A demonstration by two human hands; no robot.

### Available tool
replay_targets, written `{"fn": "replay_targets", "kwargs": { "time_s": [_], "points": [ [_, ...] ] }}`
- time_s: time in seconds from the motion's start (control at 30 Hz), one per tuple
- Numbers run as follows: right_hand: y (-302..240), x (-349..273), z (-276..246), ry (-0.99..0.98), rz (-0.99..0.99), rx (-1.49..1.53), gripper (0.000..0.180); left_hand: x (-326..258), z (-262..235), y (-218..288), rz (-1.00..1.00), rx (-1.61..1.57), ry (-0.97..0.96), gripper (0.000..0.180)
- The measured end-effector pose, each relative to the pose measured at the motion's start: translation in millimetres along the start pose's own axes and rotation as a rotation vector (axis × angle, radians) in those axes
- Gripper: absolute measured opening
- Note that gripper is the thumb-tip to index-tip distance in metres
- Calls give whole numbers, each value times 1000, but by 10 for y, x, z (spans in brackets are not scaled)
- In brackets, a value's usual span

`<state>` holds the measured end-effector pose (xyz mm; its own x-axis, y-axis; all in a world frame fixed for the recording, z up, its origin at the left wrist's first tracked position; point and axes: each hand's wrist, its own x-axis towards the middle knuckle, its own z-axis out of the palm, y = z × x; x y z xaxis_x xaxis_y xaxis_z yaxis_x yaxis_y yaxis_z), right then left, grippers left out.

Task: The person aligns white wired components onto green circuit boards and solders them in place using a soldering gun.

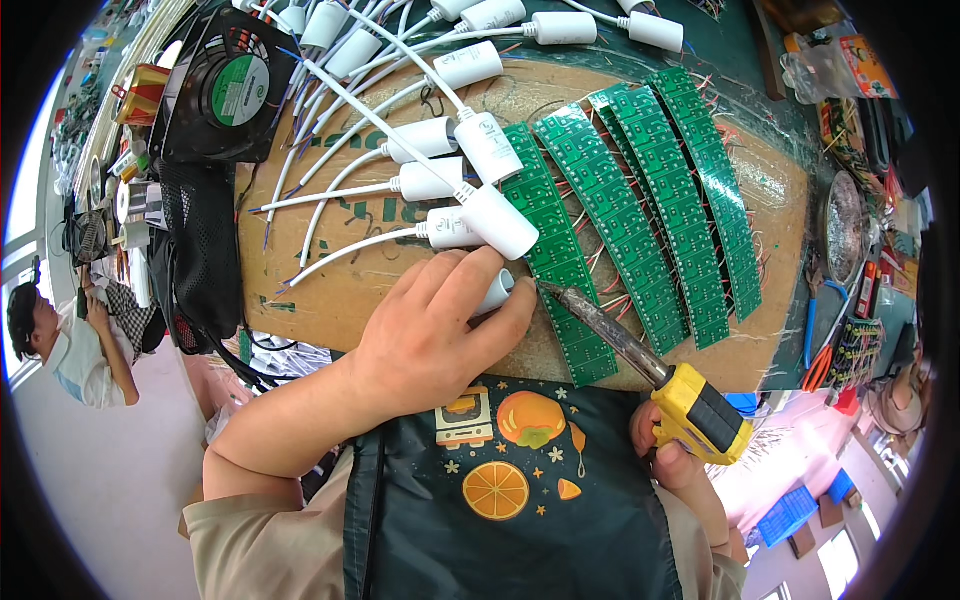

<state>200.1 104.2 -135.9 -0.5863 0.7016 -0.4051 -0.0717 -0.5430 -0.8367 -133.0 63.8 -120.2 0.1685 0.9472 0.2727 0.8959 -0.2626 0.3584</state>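
My left hand (425, 325) is closed round a short white cylindrical housing (496, 293), whose open end shows between thumb and fingers. In my right hand (668, 450) is a soldering iron (705, 415) with a yellow and black handle. Its metal tip points up and left, close to my left thumb and the nearest green circuit board strip (560, 290). Just above my left fingers lies another white cylinder (500, 222) with a cable. More such cylinders (430, 180) lie beyond it, their cables ending in thin bare-tipped wires. Whether the tip touches anything I cannot tell.
Several green board strips (625, 225) with thin wires lie on a brown board (340, 240). A black fan (225, 90) stands at the far left. Blue- and orange-handled tools (815, 340) and a metal dish (845, 225) sit right. Another person (80, 340) is at the left.
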Motion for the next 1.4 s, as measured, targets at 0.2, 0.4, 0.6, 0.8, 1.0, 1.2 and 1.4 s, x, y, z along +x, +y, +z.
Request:
{"fn": "replay_targets", "kwargs": {
  "time_s": [0.2, 0.4, 0.6, 0.8, 1.0, 1.2, 1.4],
  "points": [
    [-26, -15, 6, -1, 3, 22, 52, 7, 5, -4, 4, 3, 5, 41],
    [-47, -23, -9, -3, 29, -62, 79, 3, 14, -6, 8, 5, 13, 41],
    [-70, -16, 10, 2, 6, 61, 51, 7, 10, -6, 8, 0, 7, 40],
    [-71, -2, 28, 22, -1, -38, 79, 16, -9, 0, 6, -1, 9, 40],
    [-130, 52, 64, 47, -41, -19, 81, 8, -1, 0, 4, 1, 2, 41],
    [-206, 131, 99, 86, -123, -66, 83, 10, 0, -6, 3, 4, 9, 40],
    [-214, 220, 85, 131, -207, -110, 82, 27, -5, 10, -3, 7, 15, 40]
  ]
}}
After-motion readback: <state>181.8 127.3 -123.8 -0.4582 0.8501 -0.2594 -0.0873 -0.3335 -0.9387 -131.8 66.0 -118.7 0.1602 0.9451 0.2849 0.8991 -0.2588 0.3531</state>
